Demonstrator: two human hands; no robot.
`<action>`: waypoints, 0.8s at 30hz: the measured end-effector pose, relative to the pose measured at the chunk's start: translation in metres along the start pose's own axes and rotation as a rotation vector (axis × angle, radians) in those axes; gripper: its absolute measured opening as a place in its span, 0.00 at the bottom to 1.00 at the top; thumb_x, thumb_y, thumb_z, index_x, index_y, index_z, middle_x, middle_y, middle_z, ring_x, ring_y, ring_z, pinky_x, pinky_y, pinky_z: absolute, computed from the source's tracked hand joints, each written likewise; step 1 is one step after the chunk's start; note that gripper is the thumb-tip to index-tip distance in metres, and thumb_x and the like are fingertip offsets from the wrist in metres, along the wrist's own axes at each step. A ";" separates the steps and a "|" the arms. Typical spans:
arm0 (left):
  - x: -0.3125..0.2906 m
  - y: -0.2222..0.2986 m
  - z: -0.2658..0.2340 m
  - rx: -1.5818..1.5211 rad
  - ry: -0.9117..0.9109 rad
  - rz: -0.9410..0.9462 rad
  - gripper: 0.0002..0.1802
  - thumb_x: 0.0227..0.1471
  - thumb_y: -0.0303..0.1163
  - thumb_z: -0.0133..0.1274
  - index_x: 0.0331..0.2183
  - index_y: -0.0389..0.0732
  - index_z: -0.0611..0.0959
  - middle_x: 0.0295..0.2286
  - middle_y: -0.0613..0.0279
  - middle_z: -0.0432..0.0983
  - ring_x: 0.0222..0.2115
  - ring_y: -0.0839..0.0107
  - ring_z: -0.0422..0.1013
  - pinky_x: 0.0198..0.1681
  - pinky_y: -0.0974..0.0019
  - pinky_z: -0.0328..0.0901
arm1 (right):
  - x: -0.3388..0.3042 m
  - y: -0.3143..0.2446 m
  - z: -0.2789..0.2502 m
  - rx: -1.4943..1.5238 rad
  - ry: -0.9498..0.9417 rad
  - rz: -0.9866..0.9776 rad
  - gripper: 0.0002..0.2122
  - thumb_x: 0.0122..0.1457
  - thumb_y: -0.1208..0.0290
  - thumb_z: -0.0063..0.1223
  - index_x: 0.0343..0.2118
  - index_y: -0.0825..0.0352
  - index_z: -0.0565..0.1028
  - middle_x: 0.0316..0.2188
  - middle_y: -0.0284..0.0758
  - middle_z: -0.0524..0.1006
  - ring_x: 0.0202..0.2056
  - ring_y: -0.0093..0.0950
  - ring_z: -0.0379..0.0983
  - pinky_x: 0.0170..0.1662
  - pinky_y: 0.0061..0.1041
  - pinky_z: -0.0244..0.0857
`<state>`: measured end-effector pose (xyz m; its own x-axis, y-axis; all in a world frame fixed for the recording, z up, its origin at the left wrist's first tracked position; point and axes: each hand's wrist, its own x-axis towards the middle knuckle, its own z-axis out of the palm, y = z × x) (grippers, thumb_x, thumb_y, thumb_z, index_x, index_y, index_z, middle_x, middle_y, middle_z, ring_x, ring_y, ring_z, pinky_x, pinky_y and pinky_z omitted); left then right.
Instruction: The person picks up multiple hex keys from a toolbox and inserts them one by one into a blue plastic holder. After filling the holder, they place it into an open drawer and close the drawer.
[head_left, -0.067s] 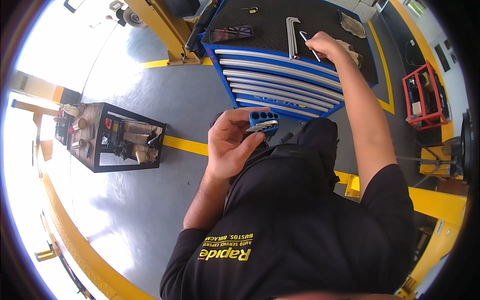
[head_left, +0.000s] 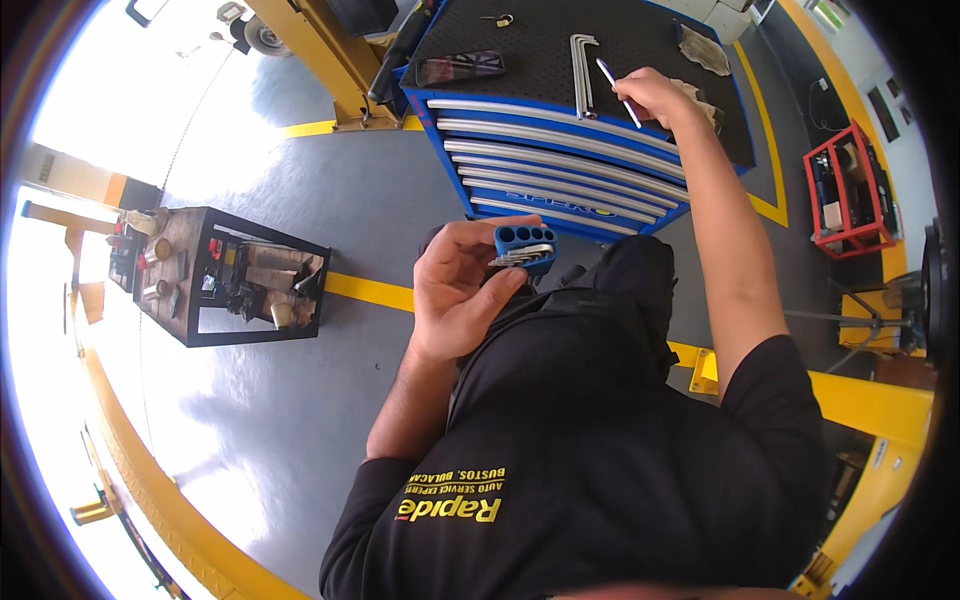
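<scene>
In front of my waist, my left hand (head_left: 450, 290) is closed around a blue hex key holder (head_left: 524, 237). Its top row of round holes faces up, and several small silver hex keys (head_left: 528, 254) sit along its near side. My right hand (head_left: 655, 97) reaches out over the tool cabinet, pinching a slim silver hex key (head_left: 606, 74) that slants between the fingers. Just left of that hand, several long hex keys (head_left: 581, 80) lie side by side on the black mat (head_left: 540, 55), their bent ends at the far side.
The blue tool cabinet (head_left: 560, 160) with silver drawer pulls stands before me. On its mat are a dark case (head_left: 460, 67), a small padlock (head_left: 504, 20) and rags (head_left: 705, 50). A cluttered metal bench (head_left: 190, 260) is at left, a red cart (head_left: 850, 190) at right, a yellow post (head_left: 320, 60) beyond.
The hex key in my right hand has turned slightly in the fingers, its far end moving a little up and left. My left hand and the holder have barely shifted.
</scene>
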<state>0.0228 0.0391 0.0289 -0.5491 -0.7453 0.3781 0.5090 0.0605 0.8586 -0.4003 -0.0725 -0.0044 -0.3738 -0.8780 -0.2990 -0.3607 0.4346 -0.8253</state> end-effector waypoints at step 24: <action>0.002 -0.026 0.012 0.097 -0.183 -0.089 0.23 0.55 0.15 0.61 0.53 0.27 0.77 0.43 0.48 0.83 0.47 0.64 0.80 0.54 0.63 0.72 | -0.258 -0.030 0.068 0.688 -0.067 -0.934 0.20 0.63 0.85 0.57 0.56 0.72 0.65 0.40 0.43 0.81 0.42 0.31 0.83 0.49 0.28 0.77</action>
<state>0.0008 0.0439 0.0108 -0.7050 -0.6179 0.3482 0.3921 0.0696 0.9173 -0.2347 0.1270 0.0644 -0.1541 -0.8171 0.5556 0.0754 -0.5704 -0.8179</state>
